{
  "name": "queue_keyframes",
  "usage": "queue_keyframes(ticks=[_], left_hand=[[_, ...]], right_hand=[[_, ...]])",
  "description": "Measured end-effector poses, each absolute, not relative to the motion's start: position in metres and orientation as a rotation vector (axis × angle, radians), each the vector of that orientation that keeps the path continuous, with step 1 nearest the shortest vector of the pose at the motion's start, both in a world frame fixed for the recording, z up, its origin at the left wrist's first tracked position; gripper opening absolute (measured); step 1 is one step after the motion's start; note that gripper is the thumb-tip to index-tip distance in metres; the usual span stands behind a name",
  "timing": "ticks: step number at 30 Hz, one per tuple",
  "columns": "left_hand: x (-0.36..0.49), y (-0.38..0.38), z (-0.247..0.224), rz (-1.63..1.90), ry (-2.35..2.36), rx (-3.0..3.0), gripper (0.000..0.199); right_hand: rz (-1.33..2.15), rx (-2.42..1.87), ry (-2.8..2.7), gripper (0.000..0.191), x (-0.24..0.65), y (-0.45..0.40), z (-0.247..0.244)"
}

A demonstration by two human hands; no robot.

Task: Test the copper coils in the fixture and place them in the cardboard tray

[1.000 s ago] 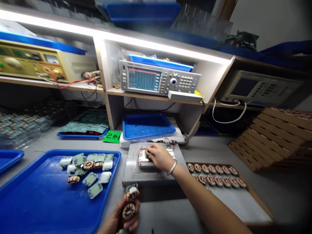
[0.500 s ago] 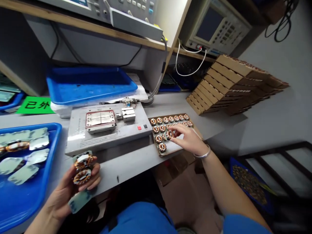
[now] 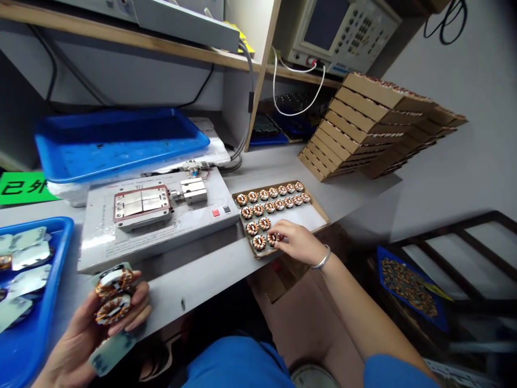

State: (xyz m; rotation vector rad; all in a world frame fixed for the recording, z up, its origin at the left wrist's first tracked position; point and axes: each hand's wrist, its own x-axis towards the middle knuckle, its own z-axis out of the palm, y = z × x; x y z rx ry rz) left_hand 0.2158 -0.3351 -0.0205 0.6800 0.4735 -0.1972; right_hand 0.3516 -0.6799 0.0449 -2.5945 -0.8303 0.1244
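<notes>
Worktop (image 3: 194,280), cardboard tray (image 3: 301,218) under your right fingers (image 3: 285,230): you're pinching a toroid coil (image 3: 273,238) at their tips; your left hand (image 3: 78,337) is gripping two more coils (image 3: 113,296), well apart.

A plain grey wall (image 3: 456,161) rises beside a pale wooden shelf (image 3: 133,40) above the long grey worktop (image 3: 189,283), and a dark-framed glass panel (image 3: 456,253) sits below and beyond its right end.

Glossy copper windings on the toroid coils (image 3: 114,296) in my left hand (image 3: 72,339); matt brown cardboard tray (image 3: 323,221) by my right hand (image 3: 297,242); smooth silvery metal bracelet (image 3: 322,257); shiny blue plastic tray (image 3: 40,222) beside me.
</notes>
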Motion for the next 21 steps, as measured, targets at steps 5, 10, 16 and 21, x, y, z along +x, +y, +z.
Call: queue_keyframes(ticks=[5,10,16,21], left_hand=[[0.213,-0.330,-0.031,-0.212,0.370,0.640,0.035],[0.212,-0.329,-0.036,-0.204,0.242,0.592,0.033],[0.211,-0.329,-0.032,-0.187,0.190,0.553,0.033],[0.208,-0.328,-0.033,-0.208,0.252,0.503,0.030]], right_hand=[[0.148,-2.653,-0.878,0.029,0.346,-0.679,0.046],[-0.030,-2.725,-0.990,0.034,0.341,-0.661,0.070],[-0.199,-2.220,-1.437,0.035,0.323,-0.544,0.074],[-0.119,-2.141,-1.735,0.032,0.305,-0.456,0.053]])
